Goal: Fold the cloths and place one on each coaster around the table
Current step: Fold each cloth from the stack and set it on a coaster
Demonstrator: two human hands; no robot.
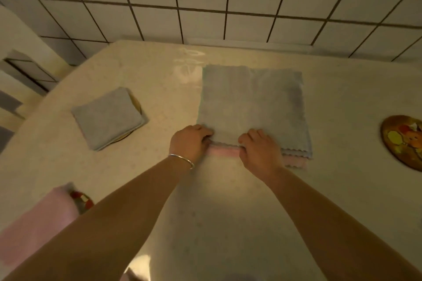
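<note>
1. A stack of flat, scallop-edged microfibre cloths lies in the middle of the pale speckled table [228, 212], the top grey cloth [251, 100] spread square over at least one more grey layer and the pink cloths [294, 162] that peek out along the near edge.
2. The left hand [190, 141], with a thin silver bangle [181, 160] at the wrist, has its fingers curled round the near edge of the top grey cloth; the right hand [258, 147] pinches the same edge just beside it.
3. The cloth looks soft, light and limp, so I'd expect it to sag and drag its neighbours along; taking the near hem at its two corners, rather than near the middle, should lift it cleanly.
4. Counting cloths: one folded grey cloth [108, 117] sits on a round coaster [137, 104] to the left, one folded pink cloth [38, 219] on a red-patterned coaster [83, 201] at the near left, and the stack holds several, number unclear.
5. Counting coasters: three show, the third a bare painted round coaster [402, 141] well apart on the right.
</note>
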